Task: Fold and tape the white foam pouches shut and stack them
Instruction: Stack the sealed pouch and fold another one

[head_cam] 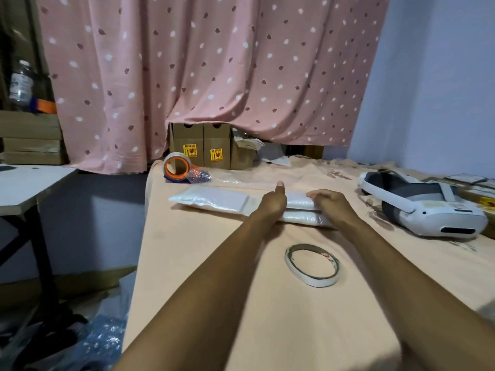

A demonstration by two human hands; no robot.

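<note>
- A pink spotted curtain [214,76] hangs behind a peach cloth-covered surface [203,290]. Cardboard boxes [201,145] stand at its far edge.
- Two white foam pouches lie stacked mid-surface. The upper pouch [211,200] reaches further left than the lower pouch [302,217], which peeks out beneath on the near side.
- The left hand [270,203] sits against the near edge of the upper pouch, thumb raised. Its fingers are hidden behind the back of the hand, so I cannot tell whether it grips or only steadies.
- The right hand [333,203] holds the same pouch further right, its fingers [316,194] curled over the near edge onto the top face. The thumb is out of sight.
- A thin tape roll [312,265] lies untouched on the cloth, near the forearms and apart from the pouches.
- A packing tape roll with an orange core [176,167] stands at the far left edge, and a white headset [423,207] rests to the right.
- Judged from the stack, at least one pouch looks finished. The upper one seems to be getting folded or squared onto the pile.
- No tape is visible on it from here, so sealing may remain. No further loose pouches are visible.
</note>
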